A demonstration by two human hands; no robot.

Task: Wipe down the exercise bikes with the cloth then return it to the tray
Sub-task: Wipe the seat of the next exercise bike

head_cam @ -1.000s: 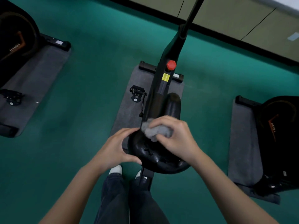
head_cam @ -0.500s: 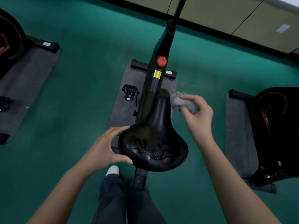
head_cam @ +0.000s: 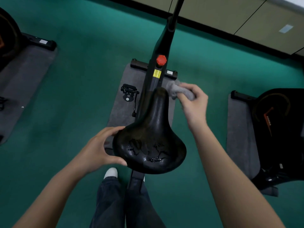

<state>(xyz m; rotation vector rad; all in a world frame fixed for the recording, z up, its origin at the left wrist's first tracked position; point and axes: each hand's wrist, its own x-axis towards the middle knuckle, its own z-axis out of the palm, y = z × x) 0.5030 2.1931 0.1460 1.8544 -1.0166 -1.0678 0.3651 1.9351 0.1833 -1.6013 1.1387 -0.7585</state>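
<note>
Compared with a second ago, the right hand has left the top of the saddle and now sits off its right side, level with the narrow nose. Its position is nearly unchanged over the last half second. The hand's fingers are curled tightly round the cloth, which is bunched into a wad that juts out toward the nose. Whether the cloth actually touches the nose cannot be confirmed.

The left hand remains on the saddle's left rear edge, fingers over the rim and thumb hooked at the back corner, gripping it.

The cloth is grey, soft and rumpled. The saddle is black and glossy, broad and rounded at the rear and tapering forward, with creased, wet-looking patches across its wide part. The bike frame is a slim black column bearing a red faceted knob and a yellow label. It stands on a grey, coarse rectangular mat laid on a smooth green floor. A black pedal shows to the frame's left.
</note>
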